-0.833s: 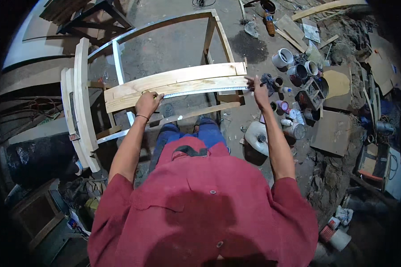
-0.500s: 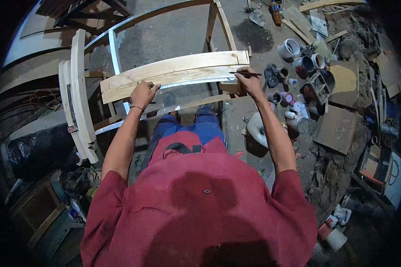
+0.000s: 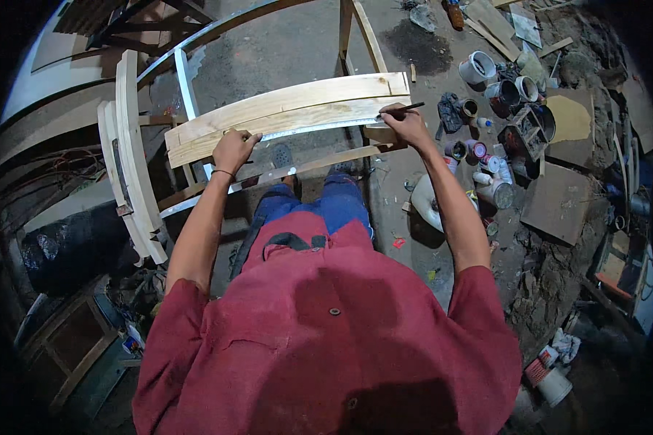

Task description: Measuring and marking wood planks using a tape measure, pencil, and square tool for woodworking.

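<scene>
Two pale wooden boards lie edge to edge in front of me, the far board (image 3: 312,94) slightly curved along its far side. Along the near board (image 3: 319,117) runs a white measuring strip (image 3: 305,130) with fine tick marks; I cannot tell if it is a ruler or a tape. My left hand (image 3: 235,151) is closed over the near board's edge at the strip's left end, thumb pointing right. At the right end of the boards, my right hand (image 3: 408,126) pinches a dark pencil (image 3: 412,106), its tip near the wood by the strip.
Beneath the boards stands a wooden frame (image 3: 186,83), partly painted white. More curved wooden pieces (image 3: 129,145) rest upright at the left. On the right are paint cans (image 3: 503,96), a white bucket (image 3: 477,67), a pale jug (image 3: 426,201) and a cardboard sheet (image 3: 557,203).
My right hand has turned a little, and the pencil's back end now slants upward to the right. The whole view has shifted slightly; my left hand keeps its place on the board.
</scene>
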